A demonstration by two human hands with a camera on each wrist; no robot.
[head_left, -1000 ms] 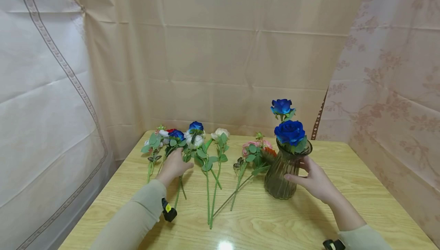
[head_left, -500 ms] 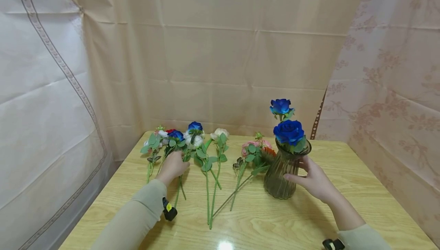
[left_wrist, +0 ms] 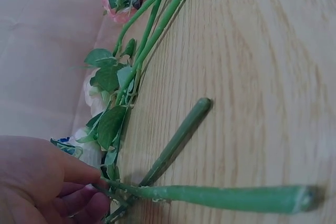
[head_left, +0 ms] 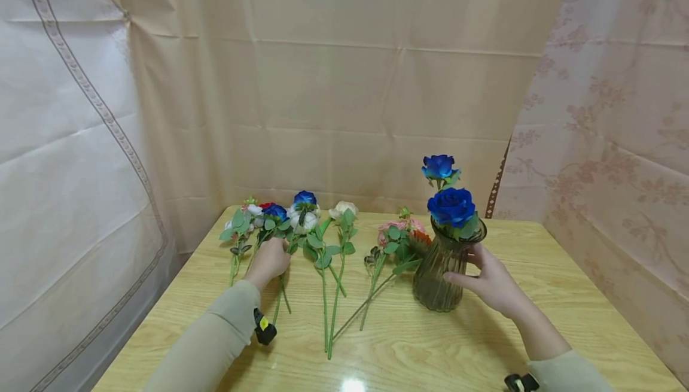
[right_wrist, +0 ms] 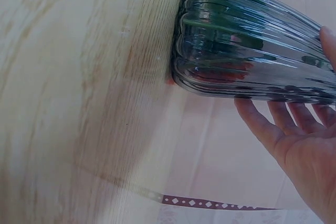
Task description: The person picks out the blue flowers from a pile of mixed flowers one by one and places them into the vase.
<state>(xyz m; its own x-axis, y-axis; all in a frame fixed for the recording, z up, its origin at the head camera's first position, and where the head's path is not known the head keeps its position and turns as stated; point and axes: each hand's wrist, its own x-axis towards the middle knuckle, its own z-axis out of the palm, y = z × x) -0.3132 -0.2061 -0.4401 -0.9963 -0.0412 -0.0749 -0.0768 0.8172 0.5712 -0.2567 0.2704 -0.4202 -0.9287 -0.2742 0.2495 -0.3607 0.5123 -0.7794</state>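
Observation:
At the left of the table, my left hand point(head_left: 269, 262) pinches a green flower stem point(left_wrist: 226, 196) between thumb and fingers, just below a blue rose point(head_left: 275, 211). The stem's cut end points toward the near side, and a second stem point(left_wrist: 181, 137) crosses beneath it. My right hand point(head_left: 492, 281) grips a ribbed, smoky glass vase point(head_left: 438, 281) around its side, thumb in front and fingers behind. Two blue roses stand in the vase, a large one point(head_left: 452, 207) low at the mouth and a smaller one point(head_left: 439, 166) higher up.
White flowers point(head_left: 304, 220) and a cream rose point(head_left: 343, 209) lie right of my left hand, stems toward me. Pink flowers point(head_left: 398, 228) and an orange-red one point(head_left: 421, 237) lie beside the vase. A beige curtain point(head_left: 344, 81) hangs behind the table point(head_left: 409, 356).
My left thumb has drawn in from sticking out to the right and now closes against the fingers on the stem. The right hand and vase have stayed in place.

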